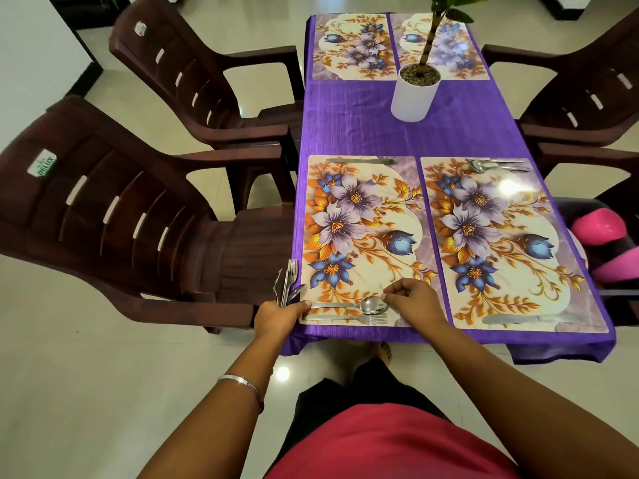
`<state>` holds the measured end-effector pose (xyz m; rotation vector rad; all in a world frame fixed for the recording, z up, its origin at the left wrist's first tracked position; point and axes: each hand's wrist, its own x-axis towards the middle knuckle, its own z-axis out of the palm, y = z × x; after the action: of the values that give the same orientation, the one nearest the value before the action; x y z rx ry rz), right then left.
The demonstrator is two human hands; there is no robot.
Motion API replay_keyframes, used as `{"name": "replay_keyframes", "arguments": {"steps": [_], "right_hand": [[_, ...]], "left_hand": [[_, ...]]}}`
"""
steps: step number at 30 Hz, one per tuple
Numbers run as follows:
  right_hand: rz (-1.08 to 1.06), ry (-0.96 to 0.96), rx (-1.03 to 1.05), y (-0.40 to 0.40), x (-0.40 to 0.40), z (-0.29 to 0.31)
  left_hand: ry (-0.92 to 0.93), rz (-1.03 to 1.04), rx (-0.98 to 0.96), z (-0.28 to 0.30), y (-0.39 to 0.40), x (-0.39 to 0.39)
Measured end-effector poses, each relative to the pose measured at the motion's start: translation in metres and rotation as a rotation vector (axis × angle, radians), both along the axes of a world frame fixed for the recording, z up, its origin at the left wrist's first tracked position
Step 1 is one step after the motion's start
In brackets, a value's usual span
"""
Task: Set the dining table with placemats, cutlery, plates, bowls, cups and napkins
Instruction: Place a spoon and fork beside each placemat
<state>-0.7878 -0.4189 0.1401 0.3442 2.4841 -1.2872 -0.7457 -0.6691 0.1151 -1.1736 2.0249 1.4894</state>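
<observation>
both arms reach forward; left hand [278, 314] grips upright cutlery [288, 283], right hand [413, 299] curled, fingertips pinched at a spoon [371, 304].

- The plant [449, 15] at top centre is cut off by the frame's upper edge.
- The pink objects [600, 226] at right are partly hidden behind the table [380, 126].
- The handles of the cutlery bundle [288, 283] are hidden inside the left hand [278, 316].

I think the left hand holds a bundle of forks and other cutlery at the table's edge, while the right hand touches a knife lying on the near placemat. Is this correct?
Not quite. In the head view the right hand touches a spoon, not a knife; it lies beside a fork on the near placemat. The left hand does hold the cutlery bundle at the table's edge.
</observation>
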Motion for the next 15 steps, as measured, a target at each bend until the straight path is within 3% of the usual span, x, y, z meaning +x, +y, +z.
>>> {"name": "replay_keyframes", "arguments": {"steps": [15], "right_hand": [[-0.051, 0.01, -0.024, 0.0001, 0.0053, 0.0037]], "left_hand": [[0.013, 0.013, 0.032, -0.0016, -0.0011, 0.001]]}}
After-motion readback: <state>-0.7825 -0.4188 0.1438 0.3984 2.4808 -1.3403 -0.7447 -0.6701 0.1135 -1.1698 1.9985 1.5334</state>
